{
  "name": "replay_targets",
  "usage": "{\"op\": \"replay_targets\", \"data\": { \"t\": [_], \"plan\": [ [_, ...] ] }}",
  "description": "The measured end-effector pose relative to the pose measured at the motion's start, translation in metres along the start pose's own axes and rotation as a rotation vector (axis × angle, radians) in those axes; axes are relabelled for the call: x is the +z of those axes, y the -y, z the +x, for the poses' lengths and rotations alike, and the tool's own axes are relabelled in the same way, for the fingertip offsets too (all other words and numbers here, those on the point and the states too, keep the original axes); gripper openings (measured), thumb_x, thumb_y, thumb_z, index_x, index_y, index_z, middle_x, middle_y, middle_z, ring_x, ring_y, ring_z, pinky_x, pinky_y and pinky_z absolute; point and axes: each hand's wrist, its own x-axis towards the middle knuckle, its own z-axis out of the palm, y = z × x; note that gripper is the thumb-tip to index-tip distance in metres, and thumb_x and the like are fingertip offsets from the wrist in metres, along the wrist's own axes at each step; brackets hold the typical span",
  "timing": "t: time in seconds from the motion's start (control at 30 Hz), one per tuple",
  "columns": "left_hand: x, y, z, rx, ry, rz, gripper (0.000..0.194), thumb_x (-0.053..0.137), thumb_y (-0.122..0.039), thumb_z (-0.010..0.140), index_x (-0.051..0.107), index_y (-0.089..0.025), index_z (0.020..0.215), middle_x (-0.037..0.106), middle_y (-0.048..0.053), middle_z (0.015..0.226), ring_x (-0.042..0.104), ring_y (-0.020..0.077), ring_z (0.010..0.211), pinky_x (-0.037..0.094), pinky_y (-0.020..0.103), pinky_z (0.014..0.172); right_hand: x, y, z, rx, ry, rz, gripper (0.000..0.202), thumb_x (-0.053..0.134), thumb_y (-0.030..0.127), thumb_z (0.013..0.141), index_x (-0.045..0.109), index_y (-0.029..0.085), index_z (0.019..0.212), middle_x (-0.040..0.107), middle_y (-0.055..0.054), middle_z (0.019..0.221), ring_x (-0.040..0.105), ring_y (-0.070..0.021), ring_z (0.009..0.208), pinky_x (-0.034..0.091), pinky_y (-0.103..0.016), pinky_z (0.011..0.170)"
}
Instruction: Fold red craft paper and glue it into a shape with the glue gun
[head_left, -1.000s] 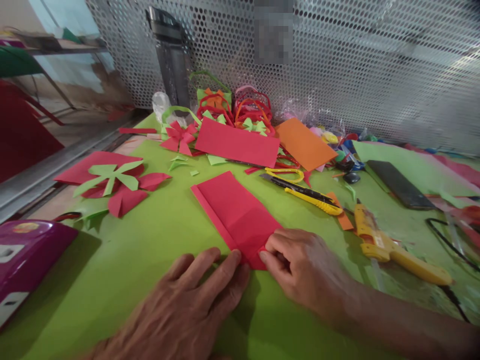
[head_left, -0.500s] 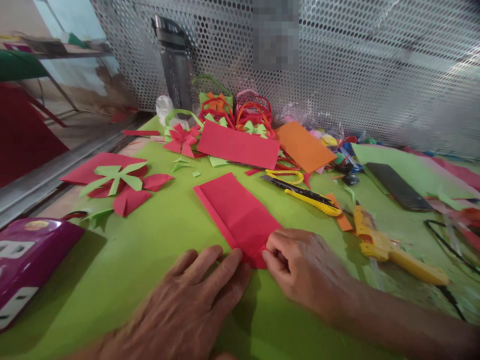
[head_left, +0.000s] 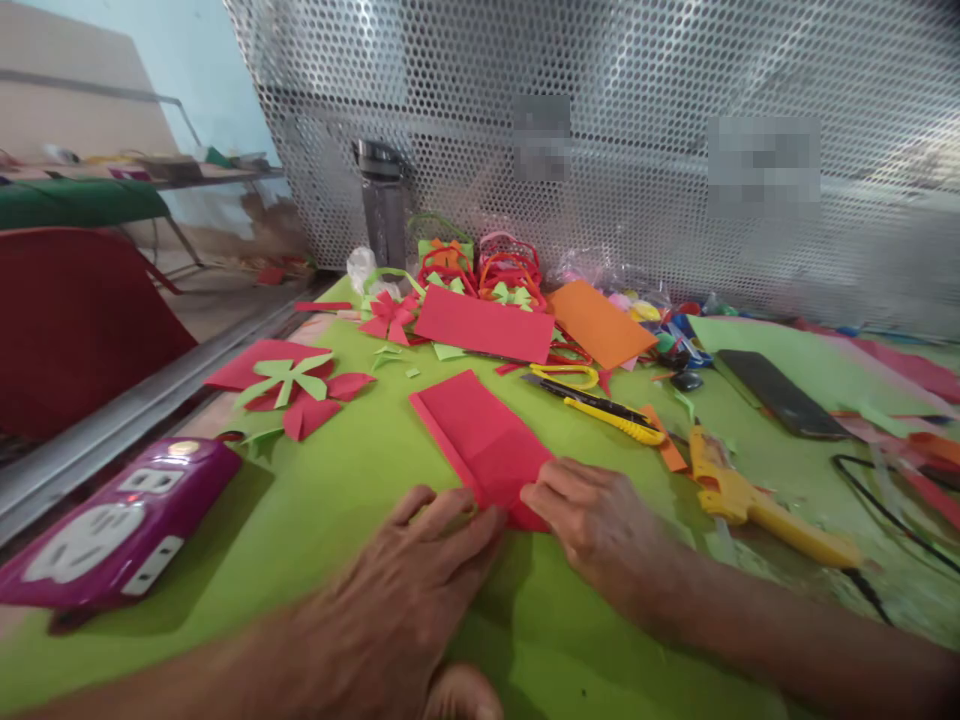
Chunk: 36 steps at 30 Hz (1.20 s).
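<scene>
A folded red paper sheet point(head_left: 491, 430) lies slanted on the green table surface point(head_left: 322, 520), with a narrow fold along its left edge and a crease near its close end. My left hand point(head_left: 424, 585) rests at the near left corner, fingers stretched out and their tips on the paper. At the near right edge, my right hand point(head_left: 600, 520) has its fingers curled and pinched on the paper; the fingertips are partly hidden. Beyond the sheet lie a yellow utility knife point(head_left: 600, 405) and yellow-handled scissors point(head_left: 566, 376). A yellow glue gun point(head_left: 765, 510) lies right of my right hand.
A purple power strip point(head_left: 127, 530) sits at left, near red and green paper flowers point(head_left: 289, 378). Red paper point(head_left: 484, 325), orange paper point(head_left: 600, 325), small handled baskets point(head_left: 510, 270) and a bottle point(head_left: 384, 215) stand toward the perforated metal panel point(head_left: 630, 100). A phone point(head_left: 780, 392) lies right.
The camera view has tilted up and swung left, bringing more of the power strip into view. My right hand still pinches the red paper's near edge, and my left stays at its corner.
</scene>
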Motion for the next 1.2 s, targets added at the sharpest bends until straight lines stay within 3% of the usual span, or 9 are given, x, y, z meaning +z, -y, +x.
{"op": "replay_targets", "data": {
  "t": [0.23, 0.4, 0.63, 0.93, 1.07, 1.2],
  "plan": [
    [-0.009, -0.002, 0.008, 0.011, 0.017, -0.113, 0.076, 0.041, -0.068, 0.076, 0.037, -0.017, 0.132, 0.052, 0.011, 0.120, 0.045, 0.0274, 0.108, 0.029, 0.049, 0.101, -0.006, -0.005, 0.002, -0.170, 0.074, -0.049, 0.011, 0.053, 0.007, 0.079, 0.055, 0.017, 0.076, 0.057, -0.002, 0.076, 0.050, -0.0161, 0.073, 0.032, -0.029, 0.058],
    [-0.008, -0.006, 0.010, 0.019, -0.038, -0.125, 0.067, 0.042, -0.066, 0.077, 0.044, -0.019, 0.125, 0.054, 0.009, 0.110, 0.047, 0.0256, 0.099, 0.031, 0.047, 0.099, 0.001, 0.007, -0.014, -0.264, 0.002, -0.383, 0.024, 0.055, 0.010, 0.075, 0.056, 0.009, 0.099, 0.056, -0.008, 0.079, 0.051, -0.0214, 0.071, 0.033, -0.032, 0.051],
    [-0.012, -0.008, 0.008, 0.032, -0.055, -0.050, 0.064, 0.044, -0.063, 0.079, 0.045, -0.017, 0.124, 0.055, 0.009, 0.111, 0.048, 0.0250, 0.099, 0.033, 0.044, 0.096, 0.001, 0.006, -0.027, -0.398, 0.082, -0.478, 0.022, 0.056, 0.012, 0.070, 0.058, 0.010, 0.092, 0.054, -0.011, 0.086, 0.049, -0.0221, 0.072, 0.032, -0.033, 0.048],
    [0.001, -0.003, 0.006, 0.050, -0.068, -0.034, 0.067, 0.043, -0.064, 0.079, 0.041, -0.017, 0.128, 0.052, 0.009, 0.111, 0.046, 0.0244, 0.097, 0.034, 0.044, 0.094, 0.003, -0.014, -0.051, -0.242, 0.065, -0.367, 0.026, 0.052, 0.010, 0.075, 0.056, 0.012, 0.100, 0.057, -0.010, 0.092, 0.049, -0.0217, 0.083, 0.035, -0.035, 0.064],
    [0.006, -0.007, 0.008, 0.041, -0.052, 0.006, 0.076, 0.040, -0.069, 0.076, 0.041, -0.012, 0.126, 0.050, 0.013, 0.111, 0.045, 0.0275, 0.098, 0.034, 0.049, 0.094, 0.003, -0.025, -0.039, -0.128, 0.063, -0.326, 0.031, 0.049, 0.007, 0.077, 0.054, 0.011, 0.107, 0.058, -0.011, 0.095, 0.050, -0.0218, 0.082, 0.036, -0.035, 0.067],
    [0.013, -0.017, 0.011, -0.011, -0.030, 0.065, 0.083, 0.038, -0.072, 0.075, 0.040, -0.008, 0.127, 0.050, 0.017, 0.112, 0.045, 0.0314, 0.104, 0.031, 0.052, 0.096, -0.004, -0.037, -0.017, -0.032, 0.106, -0.117, 0.028, 0.043, 0.003, 0.080, 0.058, 0.014, 0.101, 0.059, -0.011, 0.092, 0.050, -0.0217, 0.086, 0.035, -0.033, 0.071]
  ]
}}
